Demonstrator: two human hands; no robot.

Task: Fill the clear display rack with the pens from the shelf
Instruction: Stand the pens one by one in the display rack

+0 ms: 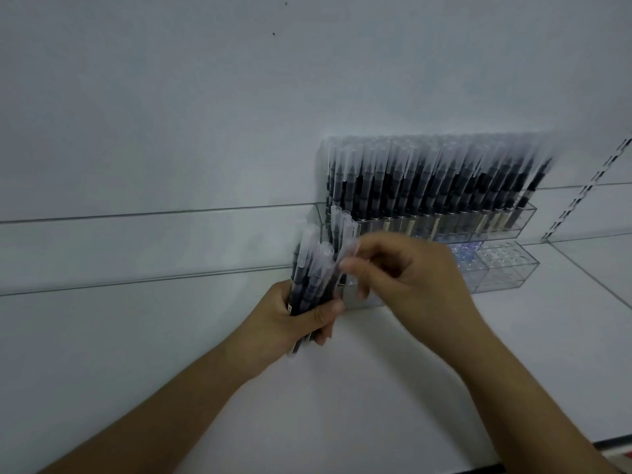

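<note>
A clear stepped display rack [506, 268] stands on the white shelf against the back wall. Its rear tiers hold several black pens [431, 179] with frosted caps, standing upright. The front right tier shows bare holes. A few pens [342, 224] stand at the rack's left end. My left hand [301, 316] grips a bundle of pens [311, 271] upright, just left of the rack. My right hand [407, 275] pinches one pen [347, 260] by its cap, next to the bundle and in front of the rack's left end; it is blurred.
The white shelf surface [376, 388] stretches in front of the rack. A slotted metal upright [581, 189] runs up the wall at the right. A red strip [615, 455] marks the shelf's front edge at bottom right.
</note>
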